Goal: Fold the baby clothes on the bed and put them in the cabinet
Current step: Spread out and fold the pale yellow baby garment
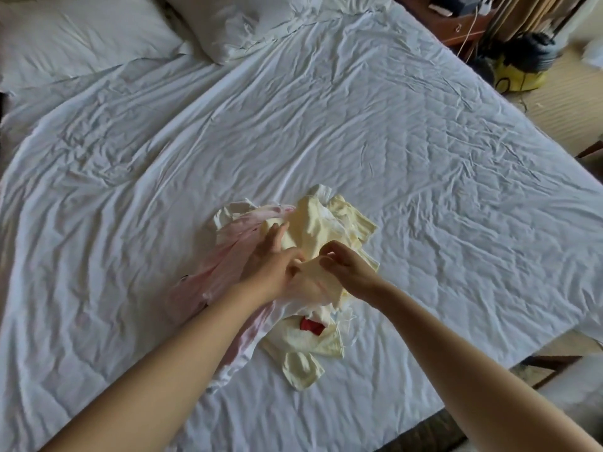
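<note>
Outstretched left hand (273, 263) and right hand (346, 268) pinch yellow garment (311, 228).

Shot from a single wide-angle lens worn on the head, at the end of the bed (391, 141) opposite the pillows (81, 37). Aimed forward and steeply down along the mattress, pillows at the top left edge. Held close over the pile of clothes (313, 223), with the left grip (270, 269) and right grip (349, 272) just below centre and both forearms in from the bottom corners. Bent at the edges, taking in a strip of floor (561, 102) on the right.
</note>
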The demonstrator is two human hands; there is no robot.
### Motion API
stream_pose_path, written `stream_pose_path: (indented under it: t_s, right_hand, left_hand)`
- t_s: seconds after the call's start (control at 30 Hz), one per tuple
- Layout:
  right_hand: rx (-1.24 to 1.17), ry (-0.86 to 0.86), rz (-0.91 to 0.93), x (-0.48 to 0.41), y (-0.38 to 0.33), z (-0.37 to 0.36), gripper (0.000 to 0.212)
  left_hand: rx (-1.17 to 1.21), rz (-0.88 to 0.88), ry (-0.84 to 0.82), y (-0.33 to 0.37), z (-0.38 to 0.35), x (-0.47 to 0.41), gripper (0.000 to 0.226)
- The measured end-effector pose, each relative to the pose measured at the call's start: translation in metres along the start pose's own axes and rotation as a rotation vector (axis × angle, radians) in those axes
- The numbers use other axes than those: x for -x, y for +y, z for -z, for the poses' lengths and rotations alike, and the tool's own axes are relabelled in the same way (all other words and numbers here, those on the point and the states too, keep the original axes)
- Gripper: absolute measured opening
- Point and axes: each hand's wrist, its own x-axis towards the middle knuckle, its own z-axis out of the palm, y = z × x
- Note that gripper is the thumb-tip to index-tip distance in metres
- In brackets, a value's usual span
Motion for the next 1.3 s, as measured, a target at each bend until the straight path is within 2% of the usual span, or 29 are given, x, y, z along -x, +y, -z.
stream_pose_path:
  t_s: [0.07,0.17,0.3,0.4,0.57,0.77,0.83,0.9,1.1,1.2,1.3]
  right_hand:
    - [-0.048,0.037,-0.020,0.020,-0.011,0.007,0.008]
    - [-0.102,0.162,-0.010,0.041,-0.028,0.017,0.008]
    - [-0.139,0.329,0.056,0.054,-0.060,0.027,0.009]
    - [-0.173,0.395,0.143,0.058,-0.097,0.031,0.008]
    - [-0.199,0.436,0.333,0.060,-0.162,0.036,0.010]
    - [-0.126,0.384,0.458,0.058,-0.204,0.038,0.014]
    - [-0.014,0.329,0.465,0.055,-0.193,0.031,0.019]
    - [0.127,0.253,0.428,0.052,-0.167,0.018,0.027]
    - [0.612,0.002,0.153,0.057,-0.059,-0.036,0.027]
    - [0.701,-0.132,0.061,0.060,-0.019,-0.060,0.029]
    - [0.770,-0.297,-0.010,0.058,0.009,-0.073,0.029]
  left_hand:
    - [-0.086,-0.007,-0.059,0.019,0.006,0.010,0.017]
    - [-0.094,0.037,-0.054,0.045,0.023,0.033,0.021]
    - [-0.059,-0.081,0.159,0.059,0.056,0.055,0.036]
    - [0.024,-0.086,0.270,0.070,0.095,0.069,0.033]
    - [0.005,-0.136,0.473,0.080,0.162,0.093,0.026]
    - [0.008,-0.238,0.597,0.060,0.199,0.111,0.025]
    - [-0.017,-0.252,0.561,0.045,0.187,0.115,0.022]
    - [-0.040,-0.220,0.458,0.027,0.161,0.120,0.019]
    - [-0.066,-0.069,0.165,-0.025,0.048,0.134,0.019]
    - [-0.044,0.032,0.027,-0.043,-0.001,0.141,0.018]
    - [-0.087,0.023,-0.031,-0.050,-0.024,0.143,0.020]
